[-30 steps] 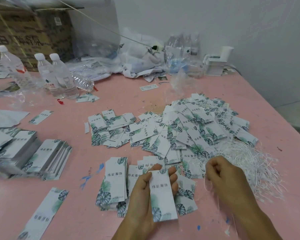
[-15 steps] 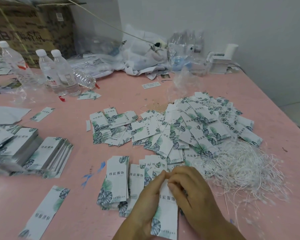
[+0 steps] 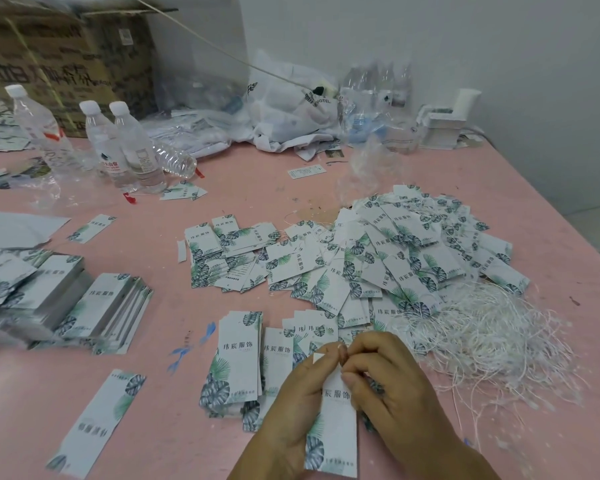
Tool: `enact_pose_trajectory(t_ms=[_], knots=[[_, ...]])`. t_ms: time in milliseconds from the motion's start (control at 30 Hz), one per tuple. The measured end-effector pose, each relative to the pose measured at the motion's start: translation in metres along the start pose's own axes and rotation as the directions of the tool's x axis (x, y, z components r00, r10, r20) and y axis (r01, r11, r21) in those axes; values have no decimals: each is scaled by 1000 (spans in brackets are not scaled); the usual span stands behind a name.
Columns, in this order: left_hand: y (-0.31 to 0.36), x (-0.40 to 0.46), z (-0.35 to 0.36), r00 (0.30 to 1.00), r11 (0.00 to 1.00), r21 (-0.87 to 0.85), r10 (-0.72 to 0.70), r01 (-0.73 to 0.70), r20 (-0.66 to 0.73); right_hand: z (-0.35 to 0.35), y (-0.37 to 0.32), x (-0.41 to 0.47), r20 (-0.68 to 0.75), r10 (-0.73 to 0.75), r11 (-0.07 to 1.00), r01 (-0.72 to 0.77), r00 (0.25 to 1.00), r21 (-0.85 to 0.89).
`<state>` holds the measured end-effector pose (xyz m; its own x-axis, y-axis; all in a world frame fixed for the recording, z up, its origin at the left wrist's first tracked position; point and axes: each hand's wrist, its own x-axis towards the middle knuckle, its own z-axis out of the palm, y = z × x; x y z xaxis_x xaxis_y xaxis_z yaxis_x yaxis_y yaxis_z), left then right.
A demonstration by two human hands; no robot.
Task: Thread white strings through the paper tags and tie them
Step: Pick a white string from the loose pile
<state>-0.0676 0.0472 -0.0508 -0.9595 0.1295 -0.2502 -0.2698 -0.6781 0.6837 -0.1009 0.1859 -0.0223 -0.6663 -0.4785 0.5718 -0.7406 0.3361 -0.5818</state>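
Since the earlier frame both hands stay joined at the paper tag's (image 3: 336,420) top end, at 6 o'clock on the pink surface (image 3: 326,174). Left hand (image 3: 297,407) grips the tag; right hand (image 3: 392,389) pinches its top, fingers curled. White strings (image 3: 492,334) lie at 3 o'clock

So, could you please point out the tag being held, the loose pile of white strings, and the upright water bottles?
held tag (image 3: 336,427), head view, lower printed face.
string pile (image 3: 489,334), head view, tangle's middle.
water bottles (image 3: 136,147), head view, right bottle's body.
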Motion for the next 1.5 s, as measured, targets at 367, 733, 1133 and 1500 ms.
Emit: enact_pose_trajectory(t_ms=[367,733,1133,1500], knots=[[7,2,5,992,861,-505,-112,63,-66,-26,3,2,320,210,562,-382,924,734],[10,1,8,994,853,-519,-97,61,-43,-24,18,3,413,290,290,-490,864,822],[12,1,10,987,877,-481,-84,9,-136,-15,17,3,263,536,279,-462,802,842],[8,-1,17,985,982,-170,51,-79,-165,-11,20,2,183,627,490,-566,757,663]])
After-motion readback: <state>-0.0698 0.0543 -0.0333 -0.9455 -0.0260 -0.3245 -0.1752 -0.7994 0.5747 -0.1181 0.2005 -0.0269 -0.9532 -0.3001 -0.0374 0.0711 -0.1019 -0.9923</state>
